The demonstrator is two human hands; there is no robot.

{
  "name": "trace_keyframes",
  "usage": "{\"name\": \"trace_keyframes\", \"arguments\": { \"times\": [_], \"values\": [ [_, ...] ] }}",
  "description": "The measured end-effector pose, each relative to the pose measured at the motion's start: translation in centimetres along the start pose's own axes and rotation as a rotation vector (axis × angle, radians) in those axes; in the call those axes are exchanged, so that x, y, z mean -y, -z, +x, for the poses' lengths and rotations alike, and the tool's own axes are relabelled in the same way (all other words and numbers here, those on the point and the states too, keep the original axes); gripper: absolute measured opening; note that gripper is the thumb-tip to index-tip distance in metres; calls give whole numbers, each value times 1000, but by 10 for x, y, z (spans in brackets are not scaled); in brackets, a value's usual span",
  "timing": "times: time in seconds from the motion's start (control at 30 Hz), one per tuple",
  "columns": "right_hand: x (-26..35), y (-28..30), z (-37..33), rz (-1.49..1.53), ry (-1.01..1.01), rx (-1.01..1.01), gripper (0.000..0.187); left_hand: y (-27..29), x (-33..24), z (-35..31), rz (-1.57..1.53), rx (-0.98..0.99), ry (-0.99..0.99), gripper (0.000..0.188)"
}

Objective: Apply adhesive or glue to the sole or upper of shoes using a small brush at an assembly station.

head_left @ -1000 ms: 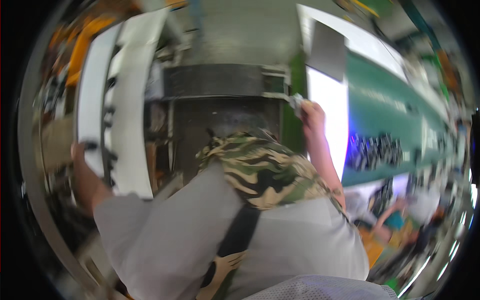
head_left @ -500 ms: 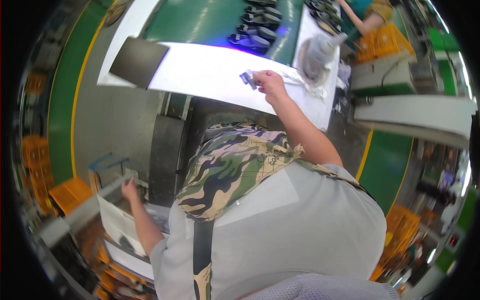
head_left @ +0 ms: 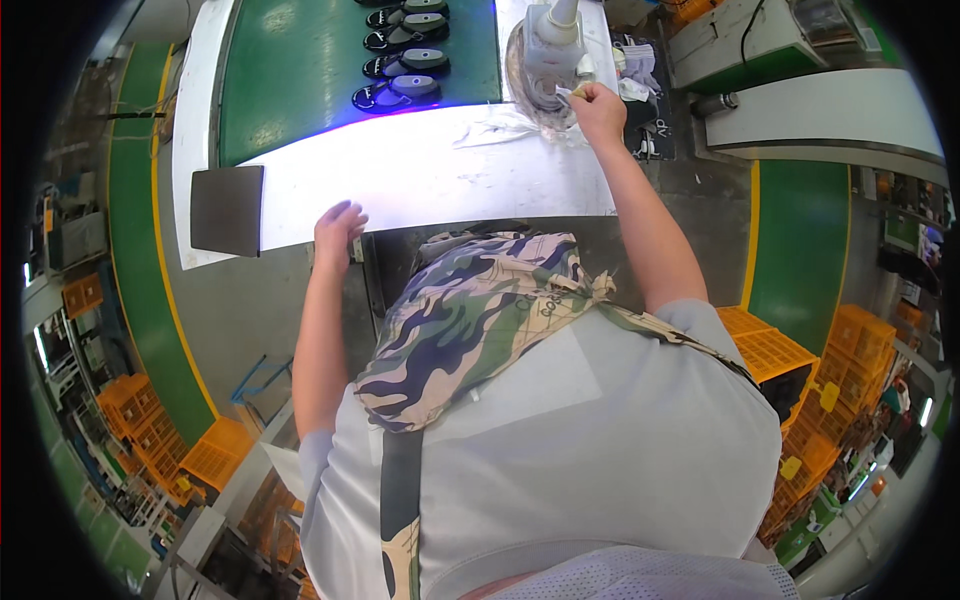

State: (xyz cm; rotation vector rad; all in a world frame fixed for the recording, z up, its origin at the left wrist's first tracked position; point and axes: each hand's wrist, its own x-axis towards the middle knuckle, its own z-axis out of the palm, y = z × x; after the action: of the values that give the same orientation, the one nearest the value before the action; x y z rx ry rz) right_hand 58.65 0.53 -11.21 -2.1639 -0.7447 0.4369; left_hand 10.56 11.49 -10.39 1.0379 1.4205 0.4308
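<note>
Pinching a small pale piece, the right hand is near the bottle, the left hand loosely uncurled.

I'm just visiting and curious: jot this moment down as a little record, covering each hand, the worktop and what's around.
Left hand: by the near edge of the white worktop, fingers loosely bent, no item visible in it
Right hand: pinching a small whitish item, too small to identify
Beside right hand: translucent bottle
Beyond worktop: dark shoes in a row on a green surface
Worktop's left end: dark flat panel
Worn: camouflage apron, grey shirt
Behind, right: orange crates
</note>
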Motion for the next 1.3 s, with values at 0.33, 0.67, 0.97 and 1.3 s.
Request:
{"name": "trace_keyframes", "arguments": {
  "times": [0.33, 0.67, 0.97, 1.3],
  "values": [
    [11, -30, 31, -467, 387, 25, 6, -117, -81, 123, -496, 113, 295, 81],
    [23, -37, 24, -547, 407, -4, 7, -188, -94, 228, -381, 71, 462, 75],
    [29, -32, 17, -485, 497, -19, 7, -242, -132, 271, -556, -263, 448, 44],
    [23, -29, 28, -204, 131, -97, 12, -220, -138, 301, -567, -66, 325, 40]
  ]
}}
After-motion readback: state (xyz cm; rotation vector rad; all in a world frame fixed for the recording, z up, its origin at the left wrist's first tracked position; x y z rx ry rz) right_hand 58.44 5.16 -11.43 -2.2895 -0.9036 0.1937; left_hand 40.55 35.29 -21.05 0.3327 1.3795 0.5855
